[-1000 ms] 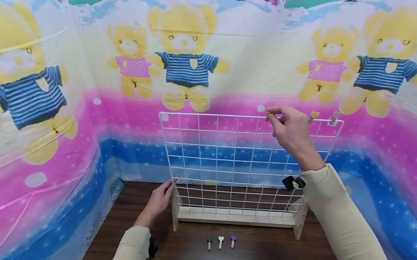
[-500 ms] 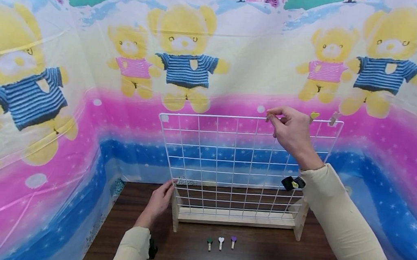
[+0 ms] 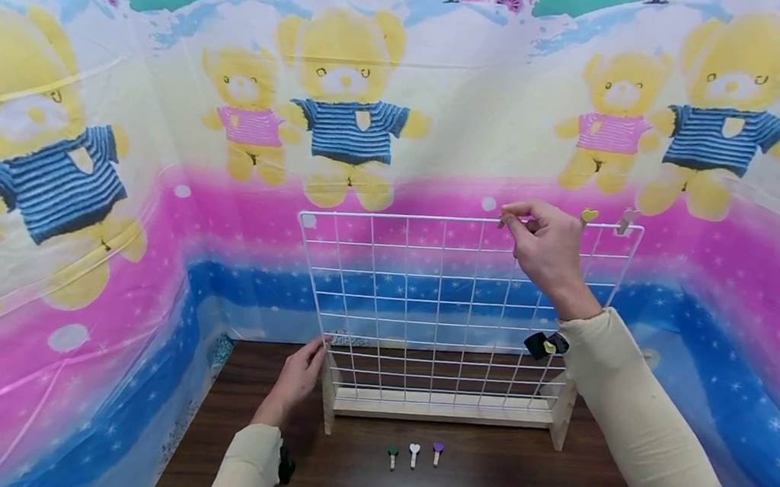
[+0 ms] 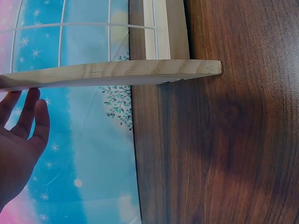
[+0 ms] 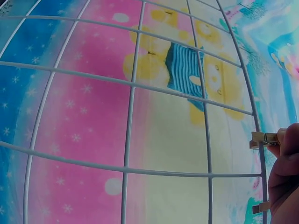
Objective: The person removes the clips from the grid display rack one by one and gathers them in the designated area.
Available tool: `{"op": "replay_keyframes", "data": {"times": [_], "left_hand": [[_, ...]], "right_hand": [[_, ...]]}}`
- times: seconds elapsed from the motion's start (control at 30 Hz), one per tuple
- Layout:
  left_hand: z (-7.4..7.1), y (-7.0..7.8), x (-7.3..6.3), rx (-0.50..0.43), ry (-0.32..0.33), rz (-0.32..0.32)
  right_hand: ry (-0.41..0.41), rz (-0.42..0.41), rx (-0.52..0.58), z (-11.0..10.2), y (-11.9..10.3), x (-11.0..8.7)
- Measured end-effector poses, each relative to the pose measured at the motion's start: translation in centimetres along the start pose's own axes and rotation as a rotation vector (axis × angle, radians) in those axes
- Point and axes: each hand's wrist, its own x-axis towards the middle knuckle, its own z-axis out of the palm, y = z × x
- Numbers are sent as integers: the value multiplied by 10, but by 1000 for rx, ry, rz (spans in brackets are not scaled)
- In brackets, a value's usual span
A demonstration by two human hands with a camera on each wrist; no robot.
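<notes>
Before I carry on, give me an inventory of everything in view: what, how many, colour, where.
Wood-grain table: 1, dark brown, lower head view
Bear-printed cloth backdrop: 1, multicoloured, behind the table
Wooden stand: 1, pale, on the table
Wire grid panel: 1, white, upright in the stand
Heart-topped wooden pegs: 3, green, white, purple, in a row before the stand
Clipped heart-topped pegs: 2, yellow, greyish pink, along the panel's top wire, right end
Pinched wooden peg: 1, pale wood, heart mostly hidden, at the top wire
Sleeves: 2, cream, on both arms
Wrist devices: 2, black, one per wrist
Left hand: 1, bare, touching the stand's left upright
Right hand: 1, bare, holding the pinched peg
</notes>
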Motion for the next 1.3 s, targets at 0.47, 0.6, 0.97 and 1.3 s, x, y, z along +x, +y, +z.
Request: {"op": "replay_keyframes", "data": {"times": [0.47, 0.6, 0.97, 1.3], "left_hand": [[1, -1, 2, 22, -12, 16], [1, -1, 1, 28, -5, 5], [1, -2, -1, 41, 34, 90], [1, -1, 2, 15, -17, -12]], "right_hand": [[34, 149, 189, -17, -18, 13], [2, 137, 162, -25, -26, 16], [-97, 111, 106, -30, -25, -7], [-222, 144, 61, -23, -3, -41]]}}
